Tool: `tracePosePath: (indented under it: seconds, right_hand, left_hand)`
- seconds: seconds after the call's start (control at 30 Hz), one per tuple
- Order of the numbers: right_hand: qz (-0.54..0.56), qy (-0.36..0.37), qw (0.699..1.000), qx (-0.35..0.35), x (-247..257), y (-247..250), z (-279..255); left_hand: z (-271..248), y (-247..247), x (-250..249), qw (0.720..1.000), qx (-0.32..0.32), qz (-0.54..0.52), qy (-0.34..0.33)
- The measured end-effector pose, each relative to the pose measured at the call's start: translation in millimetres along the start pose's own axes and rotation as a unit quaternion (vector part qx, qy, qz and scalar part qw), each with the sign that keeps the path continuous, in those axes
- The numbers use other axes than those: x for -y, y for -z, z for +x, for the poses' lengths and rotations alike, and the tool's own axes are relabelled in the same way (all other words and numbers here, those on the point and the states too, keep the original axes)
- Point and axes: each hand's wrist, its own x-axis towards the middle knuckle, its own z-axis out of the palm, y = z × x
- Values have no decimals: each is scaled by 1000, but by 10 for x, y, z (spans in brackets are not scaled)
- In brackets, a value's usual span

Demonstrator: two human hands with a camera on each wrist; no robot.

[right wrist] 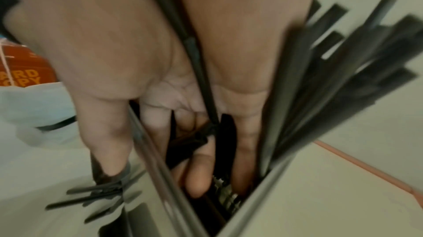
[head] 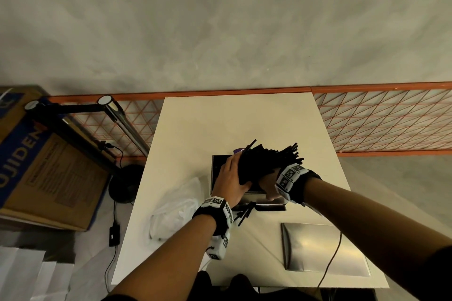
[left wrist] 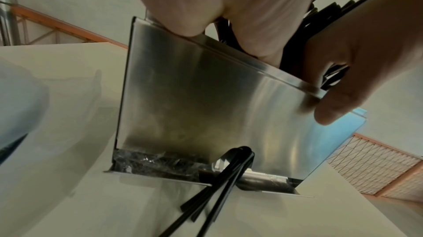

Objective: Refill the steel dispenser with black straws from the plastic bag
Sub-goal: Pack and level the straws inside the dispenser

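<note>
The open-topped steel dispenser (head: 215,166) stands mid-table. A thick bundle of black straws (head: 266,161) leans in its top, fanning up and to the right. My left hand (head: 230,178) lies against the bundle's left side with straight fingers. My right hand (head: 269,183) grips the bundle's lower end from the right. In the left wrist view its thumb (left wrist: 332,109) overlaps the dispenser's front wall (left wrist: 206,105). In the right wrist view the fingers (right wrist: 199,174) reach down inside the box beside the straws (right wrist: 343,87). A few straws (left wrist: 213,192) poke out of the bottom slot.
The crumpled plastic bag (head: 176,212) lies left of the dispenser. A flat steel lid (head: 322,249) rests at the near right of the white table (head: 220,120), with a cable across it. An orange mesh fence (head: 381,120) runs behind; a cardboard box (head: 49,166) stands at left.
</note>
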Motion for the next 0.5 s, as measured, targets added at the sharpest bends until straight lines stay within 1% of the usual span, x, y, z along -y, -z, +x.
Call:
tracePosePath:
  seconds: [0.1,0.2,0.23,0.37,0.43,0.5]
  right_hand:
    - [-19,13,1000,-20,-57,-1,6]
    - [0,24,999,-21,-81,32,-47]
    - [21,23,999,-27,-88,47,-66]
    - [60,-11,998,-33,-115,114,-114]
    - [73,-22,997,-28,-125,155,-149]
    - [82,-24,996,-40,-144,208,-195]
  left_hand:
    - [8,-10,17,1000,3,6,0]
    - [8,-10,21,1000,6,8,-3]
    - [6,-8,17,1000,5,9,-4]
    - [-6,0,-14,1000,0,12,-9]
    - [-6,2,-13,1000,-1,14,-11]
    - [-5,0,-3,1000,-1,17,-13]
